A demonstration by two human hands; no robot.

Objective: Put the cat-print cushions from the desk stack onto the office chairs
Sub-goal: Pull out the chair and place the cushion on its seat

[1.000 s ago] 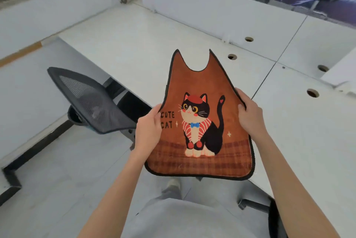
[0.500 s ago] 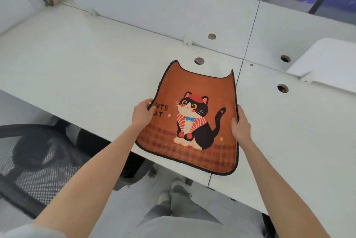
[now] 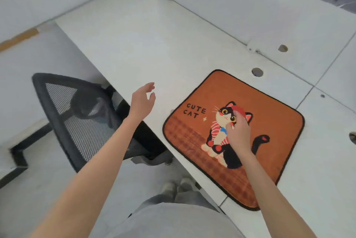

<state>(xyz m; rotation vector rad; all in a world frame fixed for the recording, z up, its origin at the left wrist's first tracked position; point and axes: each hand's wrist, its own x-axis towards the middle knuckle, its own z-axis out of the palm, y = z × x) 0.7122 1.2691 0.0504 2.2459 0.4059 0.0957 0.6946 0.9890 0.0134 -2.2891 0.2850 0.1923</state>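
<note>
The desk [image 3: 146, 31] is the largest element, a white surface running from the upper left of the frame down to the lower right; its near edge cuts diagonally through the centre. A white partition panel [image 3: 240, 8] stands along its far side at upper right, and round cable holes show close in front of it

The office chair [image 3: 77, 122] sits at centre left, its black mesh back facing the camera and its seat tucked partly under the desk edge. In that position the seat is mostly hidden, so it would probably need pulling out before a cushion can go on it

The cat-print cushion [image 3: 269, 118] lies flat on the desk at centre right, print upward, one corner overhanging the near edge at the bottom of the frame. Whether more cushions lie beneath it cannot be told

The right hand [image 3: 238, 131] rests over the cat print with fingers curled down onto the fabric; whether it pinches the cloth or only presses it cannot be told

The left hand [image 3: 142, 100] hangs in the air above the desk edge, between chair and cushion, fingers loosely spread and holding nothing, seemingly free to reach for the chair
</note>
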